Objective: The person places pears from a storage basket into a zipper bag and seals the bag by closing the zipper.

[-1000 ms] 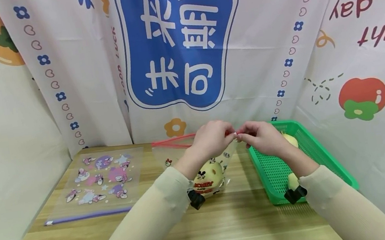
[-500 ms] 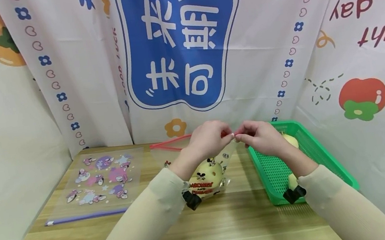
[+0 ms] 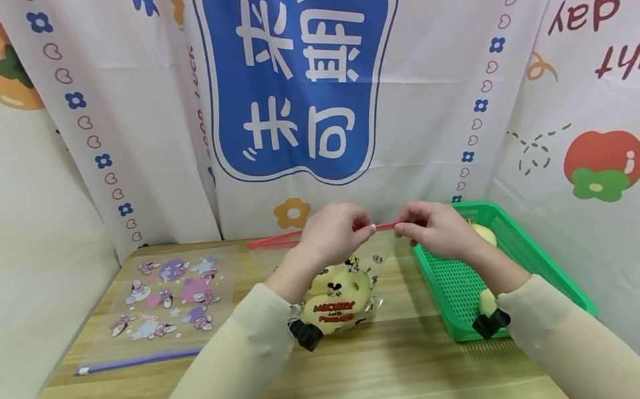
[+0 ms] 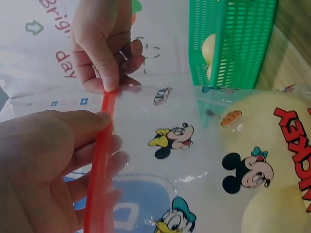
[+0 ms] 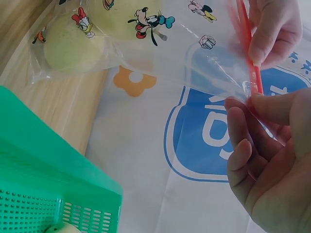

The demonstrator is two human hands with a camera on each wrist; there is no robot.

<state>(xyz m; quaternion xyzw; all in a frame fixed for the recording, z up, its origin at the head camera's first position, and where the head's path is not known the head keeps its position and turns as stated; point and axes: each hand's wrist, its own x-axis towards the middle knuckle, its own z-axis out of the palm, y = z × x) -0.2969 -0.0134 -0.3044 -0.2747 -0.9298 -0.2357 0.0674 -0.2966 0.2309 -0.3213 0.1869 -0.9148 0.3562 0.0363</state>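
Observation:
A clear slider zip bag (image 3: 334, 309) with cartoon prints and a red zipper strip (image 4: 98, 165) stands on the table, holding pale yellow round fruits (image 5: 73, 48). At the strip's small white slider (image 3: 373, 227), my left hand (image 3: 333, 233) pinches the zipper between thumb and fingers. My right hand (image 3: 436, 228) grips the strip's right end, its thumb and forefinger on the bag's corner in the right wrist view. Between the hands the strip runs as one line; left of the left hand its two red edges spread apart.
A green perforated basket (image 3: 547, 264) with more pale yellow fruits (image 3: 484, 233) stands to the right. On the left lies a flat clear bag (image 3: 171, 293) with a purple zipper (image 3: 147, 360). A printed white curtain (image 3: 431, 77) hangs behind the wooden table (image 3: 344, 385).
My left hand has slid left along the red strip with the slider, widening the gap between the hands. The joined stretch of zipper has grown longer. My right hand stays at the corner.

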